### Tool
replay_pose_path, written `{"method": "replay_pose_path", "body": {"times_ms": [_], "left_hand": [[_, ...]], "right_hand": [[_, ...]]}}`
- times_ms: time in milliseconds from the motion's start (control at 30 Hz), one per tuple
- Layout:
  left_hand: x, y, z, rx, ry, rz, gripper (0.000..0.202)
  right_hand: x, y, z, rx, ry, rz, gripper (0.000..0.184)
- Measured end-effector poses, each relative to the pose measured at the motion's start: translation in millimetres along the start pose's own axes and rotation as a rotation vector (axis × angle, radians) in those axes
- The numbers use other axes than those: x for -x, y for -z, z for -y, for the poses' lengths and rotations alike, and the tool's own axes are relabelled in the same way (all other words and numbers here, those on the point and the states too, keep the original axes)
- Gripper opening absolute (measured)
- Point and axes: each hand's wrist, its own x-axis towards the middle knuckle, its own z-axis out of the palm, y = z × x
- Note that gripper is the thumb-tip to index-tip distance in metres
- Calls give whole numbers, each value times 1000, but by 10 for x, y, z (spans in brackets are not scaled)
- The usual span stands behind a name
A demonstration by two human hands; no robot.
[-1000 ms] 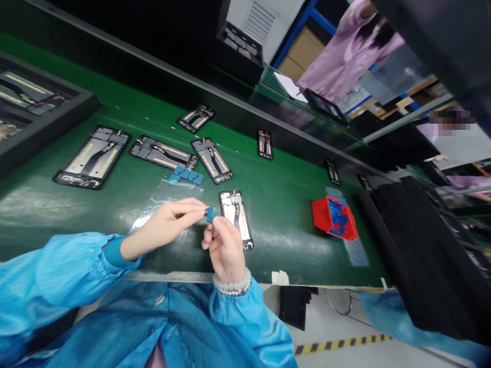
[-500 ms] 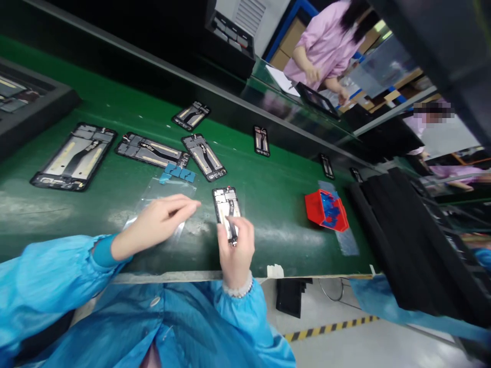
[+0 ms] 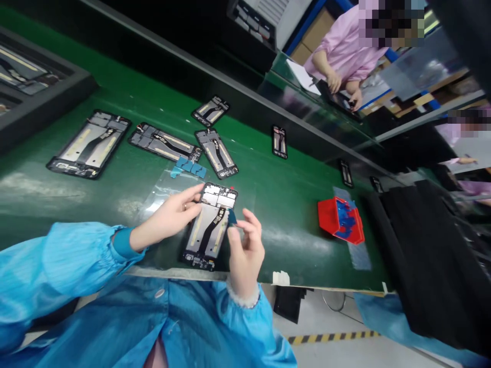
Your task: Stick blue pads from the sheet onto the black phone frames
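"On the green tabletop, near its front edge: what's there?"

"One phone frame, insides showing: pale metal plate, black ribbon running down it. It slants a bit, lower end toward the wearer. Can't tell if it's lifted off the surface."

"OK, and the L hand?"

"Fingers closed on the upper L edge of that phone frame."

"R hand?"

"Beside the opp. edge, fingers bent, tips at a small dk blue piece that sits at the frame's R edge. Can't tell if they pinch it or just touch it."

"What's close by?"

"Just past the L hand, a clear sheet w/ a row of blue tabs at its far end. Next to the tabs, a sideways unit, same type; more like it are spread about, e.g. a big one farther L."

"Other stuff?"

"Well off to the R, a red bin w/ blue bits inside. Far L, a dk tray holding similar units. In the bkgd, a co-worker in pink, both hands on a dk item."
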Motion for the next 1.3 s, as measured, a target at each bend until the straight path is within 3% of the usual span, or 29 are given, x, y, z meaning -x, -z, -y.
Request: {"method": "replay_pose_path", "body": {"times_ms": [100,267,500,1300], "left_hand": [[17,7,10,-22,-5,44,61],[45,21,16,-64,-12,65,52],[55,45,-38,-106,10,89,54],[97,45,-87,-192,-38,58,50]], "right_hand": [[-246,-58,39,-54,-105,73,19],[-423,-161,110,-78,-114,154,19],[-475,-131,132,12,-28,208,19],[-477,-126,113,-37,-71,234,16]]}}
